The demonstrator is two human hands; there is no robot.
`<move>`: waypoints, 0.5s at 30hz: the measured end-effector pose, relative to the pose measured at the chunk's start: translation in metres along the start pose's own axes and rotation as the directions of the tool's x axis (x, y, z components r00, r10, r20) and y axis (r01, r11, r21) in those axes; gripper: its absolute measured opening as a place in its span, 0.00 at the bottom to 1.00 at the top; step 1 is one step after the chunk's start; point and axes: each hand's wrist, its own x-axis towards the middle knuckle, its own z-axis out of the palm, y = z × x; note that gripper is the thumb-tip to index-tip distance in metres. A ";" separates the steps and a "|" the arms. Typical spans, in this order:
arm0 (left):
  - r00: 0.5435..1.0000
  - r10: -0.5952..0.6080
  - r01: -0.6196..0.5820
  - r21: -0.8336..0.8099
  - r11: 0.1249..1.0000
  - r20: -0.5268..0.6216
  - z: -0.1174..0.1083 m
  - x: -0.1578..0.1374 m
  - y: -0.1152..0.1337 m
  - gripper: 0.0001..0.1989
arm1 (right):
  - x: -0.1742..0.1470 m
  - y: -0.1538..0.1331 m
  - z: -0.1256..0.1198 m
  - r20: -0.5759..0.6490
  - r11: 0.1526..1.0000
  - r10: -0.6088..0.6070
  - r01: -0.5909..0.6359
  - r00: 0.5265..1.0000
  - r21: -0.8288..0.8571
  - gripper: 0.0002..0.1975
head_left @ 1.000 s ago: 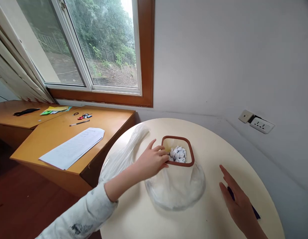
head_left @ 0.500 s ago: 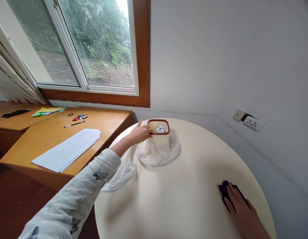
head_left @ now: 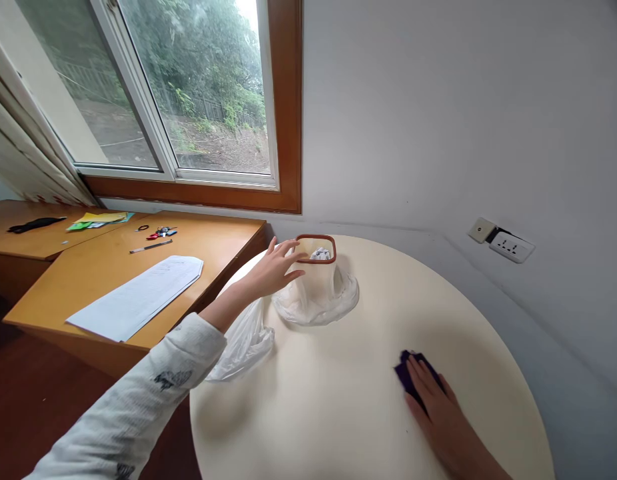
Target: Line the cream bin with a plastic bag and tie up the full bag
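A small waste bin [head_left: 324, 261] with a brown rim stands toward the far side of the round cream table [head_left: 333, 400]. Crumpled paper [head_left: 320, 254] shows inside it, and a clear plastic bag [head_left: 316, 315] spreads around its base. My left hand [head_left: 274, 268] is at the bin's left side, fingers apart, holding nothing; whether a fingertip touches the rim I cannot tell. My right hand [head_left: 435, 402] lies over a dark purple cloth [head_left: 403, 375], pressing it onto the tabletop with the fingers along it.
Another clear plastic bag [head_left: 246, 347] lies by the table's left edge, below my left forearm. A wooden desk [head_left: 208, 233] adjoins on the left, bearing paper sheets [head_left: 138, 297], a pen [head_left: 151, 247] and keys [head_left: 162, 233]. The wall has a socket [head_left: 511, 245].
My right hand has slid left across the table with the cloth. My left hand has let go of the bin's rim, and its fingers have spread.
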 end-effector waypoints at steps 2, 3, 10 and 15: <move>1.000 0.006 -0.006 -0.021 1.000 -0.017 -0.010 -0.010 0.010 0.19 | 0.011 -0.033 -0.009 0.048 0.986 -0.164 0.163 0.985 0.031 0.29; 1.000 0.007 -0.008 -0.032 0.999 -0.030 -0.014 -0.016 0.015 0.18 | 0.017 -0.051 -0.013 0.062 0.964 -0.263 0.259 0.963 0.062 0.29; 0.934 -0.216 0.154 -0.226 0.962 -0.284 -0.029 -0.068 0.032 0.06 | 0.071 -0.164 -0.021 0.108 0.794 -0.598 0.569 0.794 0.212 0.33; 0.873 -0.335 0.223 -0.322 0.920 -0.354 -0.029 -0.104 0.047 0.09 | 0.108 -0.204 -0.006 0.069 0.799 -0.587 0.564 0.806 0.207 0.36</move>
